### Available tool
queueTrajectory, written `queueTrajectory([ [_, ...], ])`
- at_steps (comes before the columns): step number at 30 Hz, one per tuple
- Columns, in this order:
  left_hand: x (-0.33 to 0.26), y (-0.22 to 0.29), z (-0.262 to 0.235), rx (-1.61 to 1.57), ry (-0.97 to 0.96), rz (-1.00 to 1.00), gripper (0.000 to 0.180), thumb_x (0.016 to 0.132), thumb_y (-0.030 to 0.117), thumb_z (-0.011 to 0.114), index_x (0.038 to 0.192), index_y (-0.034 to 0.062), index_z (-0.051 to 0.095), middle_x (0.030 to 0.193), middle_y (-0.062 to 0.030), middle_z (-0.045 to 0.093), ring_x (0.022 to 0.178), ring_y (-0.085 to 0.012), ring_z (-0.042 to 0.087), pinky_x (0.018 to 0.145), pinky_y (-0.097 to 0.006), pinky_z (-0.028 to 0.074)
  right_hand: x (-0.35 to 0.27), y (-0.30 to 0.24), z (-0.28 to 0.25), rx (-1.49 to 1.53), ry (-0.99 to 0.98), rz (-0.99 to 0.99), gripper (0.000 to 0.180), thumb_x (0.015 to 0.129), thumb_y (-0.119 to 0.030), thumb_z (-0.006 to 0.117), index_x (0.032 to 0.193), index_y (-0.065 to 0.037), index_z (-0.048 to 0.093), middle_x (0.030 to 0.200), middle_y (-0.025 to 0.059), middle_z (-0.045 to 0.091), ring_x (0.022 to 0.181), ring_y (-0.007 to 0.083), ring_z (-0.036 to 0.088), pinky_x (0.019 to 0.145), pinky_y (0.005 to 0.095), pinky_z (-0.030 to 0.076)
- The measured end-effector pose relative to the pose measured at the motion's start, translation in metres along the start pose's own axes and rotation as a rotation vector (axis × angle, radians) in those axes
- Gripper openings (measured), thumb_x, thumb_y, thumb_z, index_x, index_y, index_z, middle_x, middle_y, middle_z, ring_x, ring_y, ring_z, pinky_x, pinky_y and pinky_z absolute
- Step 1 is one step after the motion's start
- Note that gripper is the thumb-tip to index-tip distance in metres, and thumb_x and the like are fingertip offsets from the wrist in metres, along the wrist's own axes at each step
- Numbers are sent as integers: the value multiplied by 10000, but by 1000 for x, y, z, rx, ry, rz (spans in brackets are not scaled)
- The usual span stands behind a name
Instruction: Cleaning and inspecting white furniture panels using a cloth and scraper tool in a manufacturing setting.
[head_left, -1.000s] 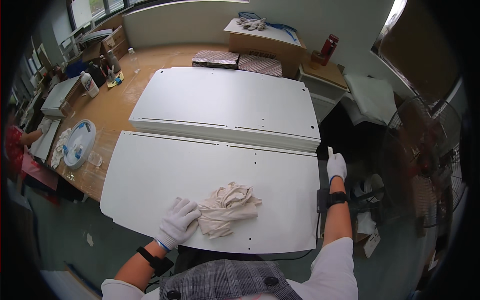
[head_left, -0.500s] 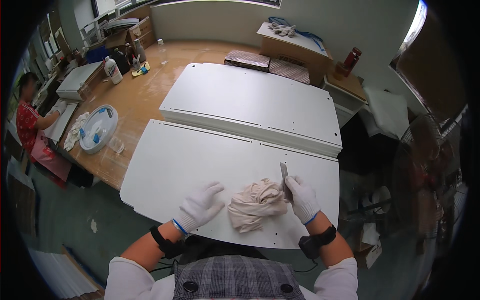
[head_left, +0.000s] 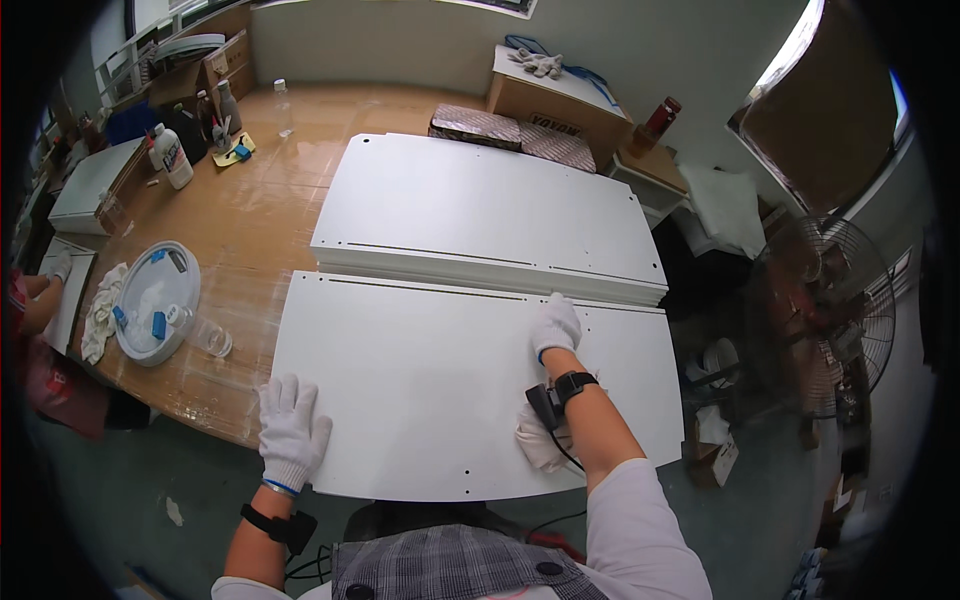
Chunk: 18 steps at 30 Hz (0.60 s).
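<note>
Your left hand (head_left: 291,432) lies flat and spread, holding nothing, on the near left corner of the flat white rectangular panel (head_left: 420,390), which rests on the wooden surface (head_left: 250,230) with its near edge overhanging toward you. Your right hand (head_left: 555,325) is gloved too and pressed at the panel's far edge, right of centre; its fingers curl down, and whether they pinch anything cannot be told from here. The crumpled pale cloth (head_left: 540,440) sits on the panel under your right forearm, near the near edge.

Keep the left palm weighted where it is, since the overhang probably lets the panel tip or slide if you lean on it. Work the far edge with short strokes, staying clear of the small drilled holes. Mind the seam where this panel meets the second white panel (head_left: 480,210) stacked just beyond it: fingertips could catch there. Draw the cloth up beside the right hand so the forearm does not drag it off.
</note>
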<state>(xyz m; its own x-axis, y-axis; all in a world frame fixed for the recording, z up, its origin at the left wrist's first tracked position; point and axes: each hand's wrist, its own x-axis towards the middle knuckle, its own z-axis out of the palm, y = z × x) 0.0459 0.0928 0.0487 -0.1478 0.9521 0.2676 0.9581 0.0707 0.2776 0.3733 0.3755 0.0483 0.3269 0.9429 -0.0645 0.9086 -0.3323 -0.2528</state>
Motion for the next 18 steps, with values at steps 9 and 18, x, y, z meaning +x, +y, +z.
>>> queueTrajectory([
  [9, -1, -14, -12, -79, -9, -23, 467, 709, 217, 654, 1109, 3, 546, 1214, -238, 468, 1184, -437, 378, 1052, -590, 236, -30, -52, 15, -22, 87, -164, 229, 882, -122, 454, 1064, -36, 562, 1076, 200, 601, 1022, 365, 602, 859, 406, 509],
  [18, -2, -26, -3, -185, 42, -22, 498, 729, 163, 659, 1172, -6, 507, 1216, -232, 472, 1167, -428, 409, 1029, -549, 287, -169, -210, 90, 25, -20, -760, 245, 893, -114, 422, 1106, -27, 507, 1020, 194, 597, 862, 335, 638, 702, 439, 522],
])
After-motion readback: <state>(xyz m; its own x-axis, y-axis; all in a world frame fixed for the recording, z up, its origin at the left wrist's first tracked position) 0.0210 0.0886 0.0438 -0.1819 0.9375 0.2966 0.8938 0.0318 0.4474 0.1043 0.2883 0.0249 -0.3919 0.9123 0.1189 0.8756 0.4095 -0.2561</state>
